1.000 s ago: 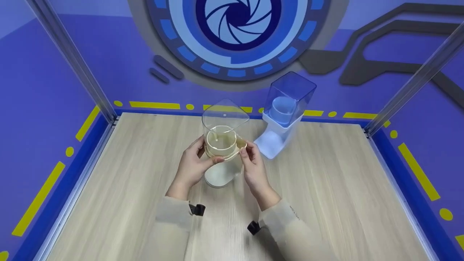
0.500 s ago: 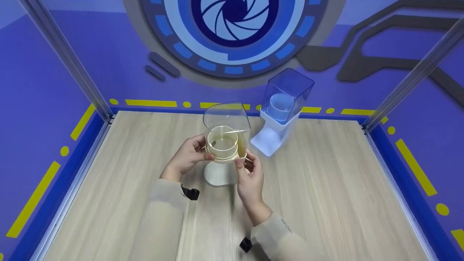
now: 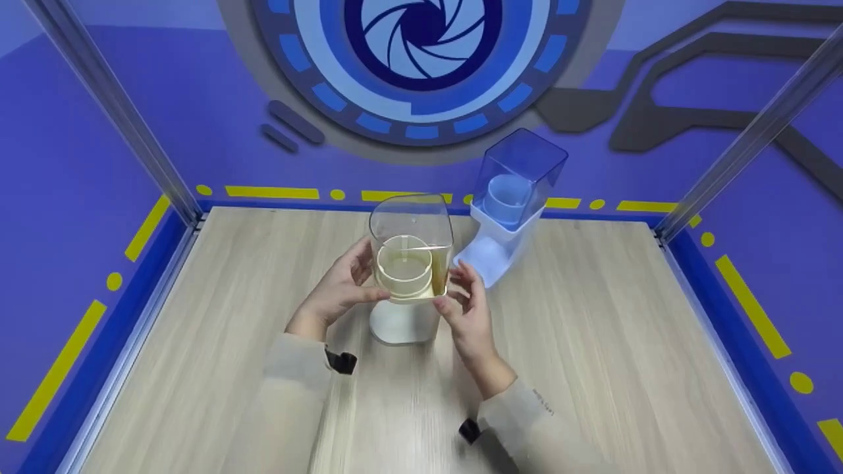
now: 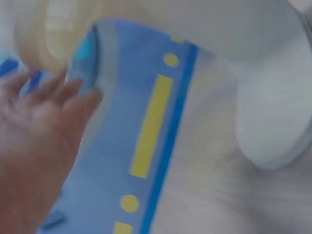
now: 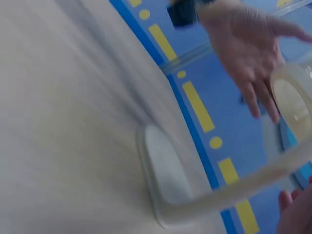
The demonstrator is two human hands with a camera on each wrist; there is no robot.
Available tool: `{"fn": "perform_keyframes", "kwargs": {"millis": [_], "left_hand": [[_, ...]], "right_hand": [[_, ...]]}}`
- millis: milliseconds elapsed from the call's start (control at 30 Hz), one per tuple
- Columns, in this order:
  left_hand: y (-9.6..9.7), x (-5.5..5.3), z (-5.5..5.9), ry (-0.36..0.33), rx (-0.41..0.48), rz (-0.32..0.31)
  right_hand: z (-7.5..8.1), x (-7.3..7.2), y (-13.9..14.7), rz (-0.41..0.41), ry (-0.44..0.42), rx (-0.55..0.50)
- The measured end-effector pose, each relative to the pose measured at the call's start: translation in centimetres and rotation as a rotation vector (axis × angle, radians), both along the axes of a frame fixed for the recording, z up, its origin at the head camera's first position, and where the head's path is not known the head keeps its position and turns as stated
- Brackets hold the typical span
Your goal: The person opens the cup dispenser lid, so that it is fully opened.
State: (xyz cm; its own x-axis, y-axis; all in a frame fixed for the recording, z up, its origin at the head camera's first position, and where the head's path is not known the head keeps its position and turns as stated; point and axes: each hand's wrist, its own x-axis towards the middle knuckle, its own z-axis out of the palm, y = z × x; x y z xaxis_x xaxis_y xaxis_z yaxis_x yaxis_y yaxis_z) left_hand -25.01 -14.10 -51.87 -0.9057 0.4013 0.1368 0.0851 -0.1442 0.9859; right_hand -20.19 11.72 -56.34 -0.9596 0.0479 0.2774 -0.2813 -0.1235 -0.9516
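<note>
A dispenser stands before me in the head view, with a clear bin (image 3: 415,220) on top and a cream round cup (image 3: 404,266) inside it. Below, its white stand ends in a rounded foot (image 3: 402,324) on the table. My left hand (image 3: 336,286) lies along the bin's left side, thumb at the lower front edge. In the right wrist view that left hand (image 5: 246,46) has fairly straight fingers beside the cup. At the bin's right lower corner is my right hand (image 3: 471,313), fingers loosely bent; whether its thumb touches is unclear.
Behind to the right stands a second dispenser with a violet-tinted clear bin (image 3: 523,158), a blue-looking cup (image 3: 508,199) and a white foot (image 3: 490,257). Blue panels with metal posts (image 3: 125,112) enclose the wooden tabletop (image 3: 593,342).
The clear bin has turned clockwise, its far corner now further right, and sits straighter on the stand. My right hand pinched its right corner earlier and has since loosened and moved slightly right.
</note>
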Motion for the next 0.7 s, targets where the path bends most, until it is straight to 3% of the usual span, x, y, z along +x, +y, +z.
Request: {"fn": "perform_keyframes", "kwargs": {"millis": [200,367,433,533,700], "left_hand": [[2.5,2.1,1.1,0.168,0.096,0.332],[4.9,3.6,1.0,0.229,0.011,0.564],[5.6,4.1,0.9,0.241,-0.043,0.615],[6.4,4.5,0.7,0.23,-0.095,0.643],[6.9,4.6,0.6,0.184,-0.133,0.624]], "right_hand": [[2.3,-4.2,2.4,0.277,0.087,-0.013],[4.1,-7.1,2.8,0.53,0.128,0.037],[4.5,-7.8,2.6,0.586,0.151,0.045],[4.9,-8.3,2.3,0.616,0.174,0.063],[5.1,-8.4,1.9,0.547,0.177,0.113]]}}
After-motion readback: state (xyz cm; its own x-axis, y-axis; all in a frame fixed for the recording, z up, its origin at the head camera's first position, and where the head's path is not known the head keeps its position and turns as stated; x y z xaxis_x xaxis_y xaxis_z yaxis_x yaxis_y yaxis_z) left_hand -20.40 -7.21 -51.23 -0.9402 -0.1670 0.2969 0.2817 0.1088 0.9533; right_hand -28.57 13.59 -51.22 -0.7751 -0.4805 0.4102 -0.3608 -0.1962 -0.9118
